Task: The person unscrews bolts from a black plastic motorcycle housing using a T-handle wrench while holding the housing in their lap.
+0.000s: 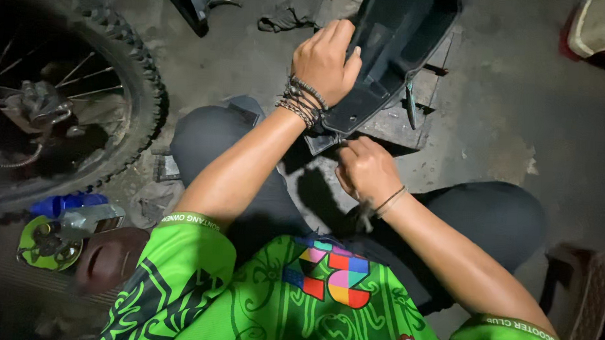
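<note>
hands (345,117) on dark curved plastic panel (389,44)

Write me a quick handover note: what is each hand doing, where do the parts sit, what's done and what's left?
Left hand: gripping the edge of the dark plastic panel, steadying it.
Right hand: fingers pinched at the panel's lower end; what they hold is hidden.
The panel leans on a block on the concrete floor.
Knobby wheel stands to the left.
Done: panel braced. Left: the work at its lower end.

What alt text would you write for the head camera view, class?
A person's left hand grips a dark plastic panel while the right hand works at its lower end; a knobbly tyre stands to the left on the concrete floor.
</note>
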